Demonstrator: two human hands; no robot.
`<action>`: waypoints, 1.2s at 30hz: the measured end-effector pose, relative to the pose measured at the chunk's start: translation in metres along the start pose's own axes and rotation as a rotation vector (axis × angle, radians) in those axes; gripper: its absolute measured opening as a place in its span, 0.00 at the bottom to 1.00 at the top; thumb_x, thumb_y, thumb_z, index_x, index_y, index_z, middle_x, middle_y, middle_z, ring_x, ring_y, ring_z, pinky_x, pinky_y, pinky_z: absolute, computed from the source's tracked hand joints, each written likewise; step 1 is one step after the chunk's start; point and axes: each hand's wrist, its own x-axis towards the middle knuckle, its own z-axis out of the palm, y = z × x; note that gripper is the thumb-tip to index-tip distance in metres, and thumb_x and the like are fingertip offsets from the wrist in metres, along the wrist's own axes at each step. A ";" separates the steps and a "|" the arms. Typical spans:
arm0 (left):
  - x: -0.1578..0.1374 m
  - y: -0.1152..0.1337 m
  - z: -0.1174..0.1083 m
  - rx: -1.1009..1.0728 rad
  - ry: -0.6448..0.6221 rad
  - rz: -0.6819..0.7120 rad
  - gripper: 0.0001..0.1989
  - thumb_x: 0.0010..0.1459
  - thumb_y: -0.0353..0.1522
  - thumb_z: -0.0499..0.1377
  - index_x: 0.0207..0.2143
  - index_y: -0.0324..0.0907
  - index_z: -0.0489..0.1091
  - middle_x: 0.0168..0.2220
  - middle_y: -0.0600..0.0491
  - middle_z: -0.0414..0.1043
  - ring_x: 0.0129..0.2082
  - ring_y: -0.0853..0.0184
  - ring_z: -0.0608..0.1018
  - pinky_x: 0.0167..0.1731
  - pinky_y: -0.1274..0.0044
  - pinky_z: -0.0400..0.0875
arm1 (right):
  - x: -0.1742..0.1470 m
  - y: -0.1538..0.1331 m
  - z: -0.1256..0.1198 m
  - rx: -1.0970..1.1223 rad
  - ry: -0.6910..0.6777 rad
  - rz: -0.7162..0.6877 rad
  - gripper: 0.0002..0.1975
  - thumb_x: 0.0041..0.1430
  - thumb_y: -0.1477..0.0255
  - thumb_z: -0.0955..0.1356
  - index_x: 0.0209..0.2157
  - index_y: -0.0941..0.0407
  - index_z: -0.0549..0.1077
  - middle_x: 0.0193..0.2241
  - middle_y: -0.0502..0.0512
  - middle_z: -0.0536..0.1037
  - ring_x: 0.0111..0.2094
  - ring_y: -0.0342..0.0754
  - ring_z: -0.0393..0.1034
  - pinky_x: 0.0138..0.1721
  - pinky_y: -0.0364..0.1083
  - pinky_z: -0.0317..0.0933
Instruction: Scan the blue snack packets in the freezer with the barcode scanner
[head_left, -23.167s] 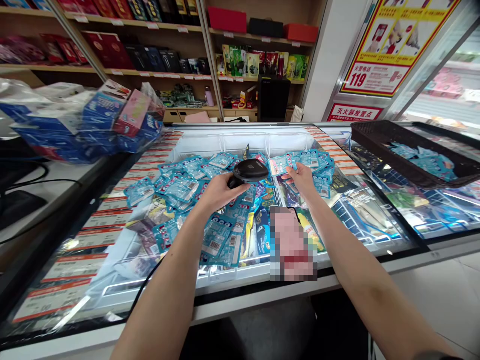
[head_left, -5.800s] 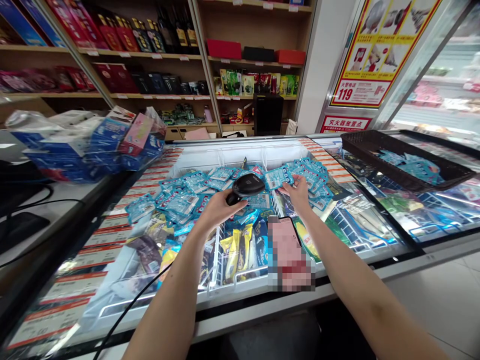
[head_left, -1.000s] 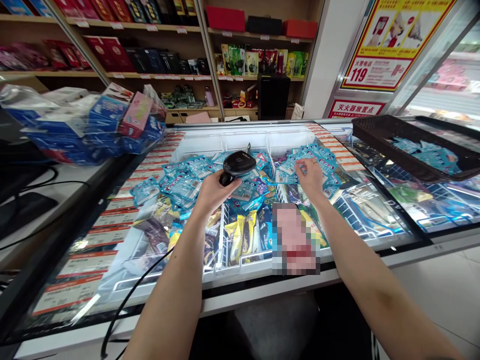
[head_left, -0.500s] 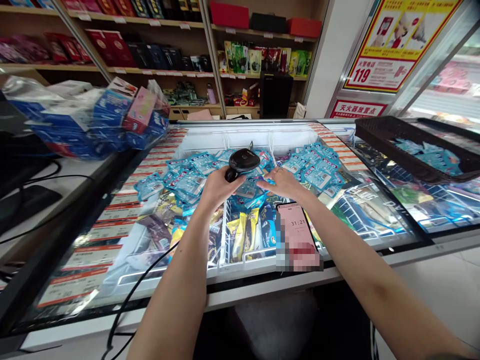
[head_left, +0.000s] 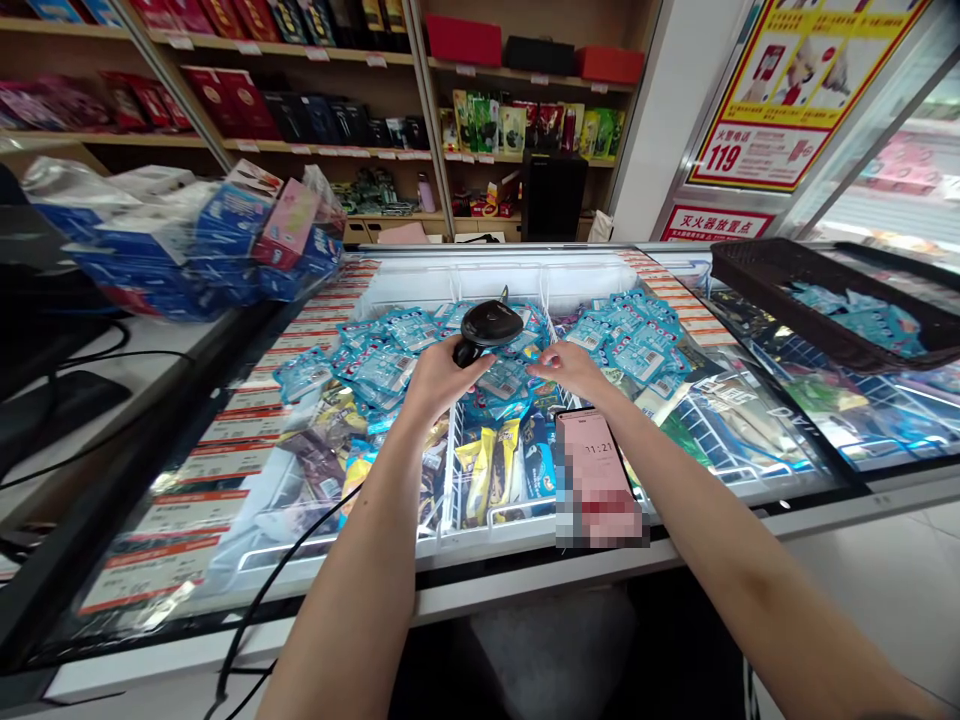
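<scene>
A black handheld barcode scanner (head_left: 491, 322) is gripped in my left hand (head_left: 442, 378), its head over the glass top of a freezer. Just right of it, my right hand (head_left: 570, 370) hovers low with fingers curled and drawn together at the tips. Whether those fingertips pinch a packet is too small to tell. Small blue packets (head_left: 501, 382) lie between and below the hands. One pile of blue packets (head_left: 379, 368) spreads to the left, another pile of blue packets (head_left: 637, 340) to the right.
A phone (head_left: 596, 460) showing a timer lies near the front edge. Wrapped ice creams (head_left: 491, 470) show through the glass. At right stands a dark basket (head_left: 862, 355) with blue packets; at left, bagged boxes (head_left: 187, 235). A black cable (head_left: 281, 570) runs beside my left arm.
My right hand's fingers have gone from spread out to curled together, at about the same place. The left hand keeps the scanner nearly still. The view has shifted slightly.
</scene>
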 end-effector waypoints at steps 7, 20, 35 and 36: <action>0.001 -0.003 0.001 -0.009 0.000 0.000 0.23 0.51 0.51 0.60 0.38 0.41 0.72 0.29 0.52 0.76 0.23 0.64 0.77 0.22 0.78 0.65 | -0.004 0.020 -0.010 0.438 0.145 0.169 0.12 0.50 0.60 0.73 0.27 0.54 0.73 0.22 0.50 0.76 0.26 0.50 0.75 0.27 0.47 0.65; -0.004 0.005 -0.001 -0.131 -0.064 -0.043 0.23 0.49 0.50 0.63 0.38 0.40 0.71 0.24 0.54 0.72 0.21 0.64 0.76 0.21 0.77 0.65 | -0.005 0.030 -0.032 0.976 0.382 0.425 0.12 0.51 0.69 0.74 0.28 0.54 0.66 0.16 0.45 0.71 0.21 0.46 0.74 0.30 0.49 0.77; -0.009 0.009 0.000 0.010 -0.132 0.041 0.23 0.49 0.52 0.61 0.33 0.41 0.70 0.21 0.52 0.71 0.21 0.64 0.74 0.20 0.76 0.62 | -0.006 0.033 -0.016 1.030 0.403 0.217 0.16 0.53 0.62 0.73 0.33 0.53 0.65 0.23 0.43 0.71 0.30 0.44 0.78 0.44 0.51 0.76; -0.009 0.010 -0.001 0.017 -0.134 0.042 0.23 0.49 0.52 0.61 0.32 0.41 0.70 0.21 0.51 0.72 0.21 0.64 0.74 0.20 0.76 0.62 | -0.006 0.033 -0.016 1.028 0.404 0.220 0.16 0.52 0.61 0.73 0.33 0.53 0.65 0.23 0.43 0.71 0.30 0.44 0.78 0.44 0.51 0.76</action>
